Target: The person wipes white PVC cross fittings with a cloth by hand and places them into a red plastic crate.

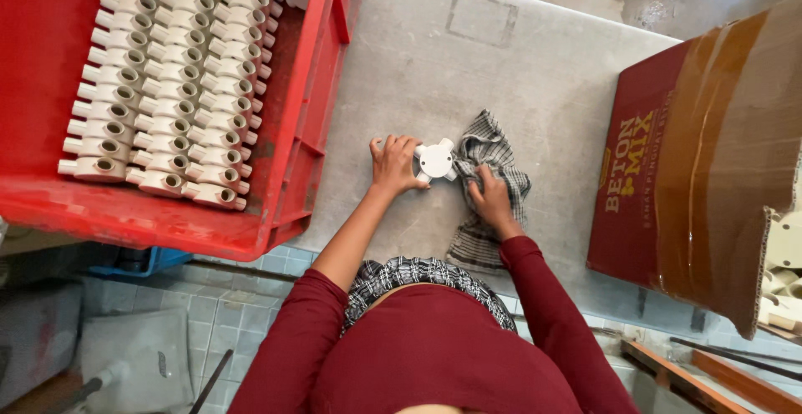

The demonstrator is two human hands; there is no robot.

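Observation:
A white round plastic junction fitting (435,161) with several short outlets lies on the grey table (451,63). My left hand (393,165) holds it at its left side, fingers curled on the edge. My right hand (491,198) presses a grey checked cloth (493,151) against the fitting's right side. The cloth spreads out under and behind that hand. Both arms wear dark red sleeves.
A red plastic crate (311,113) at the left holds several rows of white pipe fittings (171,88). A large brown and red cardboard box (710,155) stands at the right, with white parts showing at its open corner. Tiled floor lies below the table edge.

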